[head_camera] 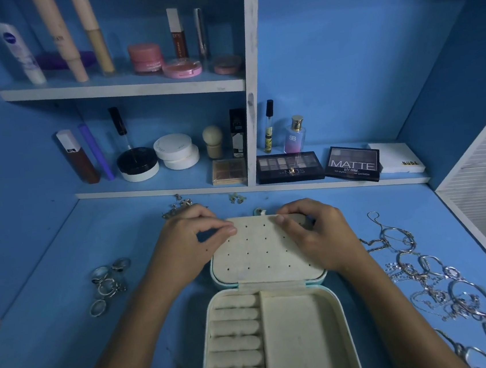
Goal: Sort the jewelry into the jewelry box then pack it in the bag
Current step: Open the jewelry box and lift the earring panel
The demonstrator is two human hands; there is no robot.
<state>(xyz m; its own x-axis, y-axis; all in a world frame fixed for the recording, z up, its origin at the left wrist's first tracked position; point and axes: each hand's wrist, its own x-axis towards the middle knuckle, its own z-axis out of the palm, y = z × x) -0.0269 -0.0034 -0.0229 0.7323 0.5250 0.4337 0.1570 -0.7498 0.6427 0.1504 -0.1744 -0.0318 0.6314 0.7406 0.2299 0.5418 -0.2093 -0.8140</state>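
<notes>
An open cream-lined jewelry box (300, 342) lies on the blue table, with ring rolls on its left and a plain compartment on its right. Its lid (261, 259) lies flat beyond the hinge, showing a panel with small earring holes. My left hand (182, 250) grips the lid's far left corner, thumb on the panel. My right hand (316, 236) holds the far right corner the same way. Several rings (108, 280) lie to the left. Chains and bracelets (432, 281) are spread on the right. Small earrings (184, 205) sit behind my left hand.
Two shelves (123, 88) at the back carry tubes, jars and compacts. Eyeshadow palettes (350, 162) and a perfume bottle (295, 135) stand on the low ledge. A white slatted panel (485, 188) borders the table on the right.
</notes>
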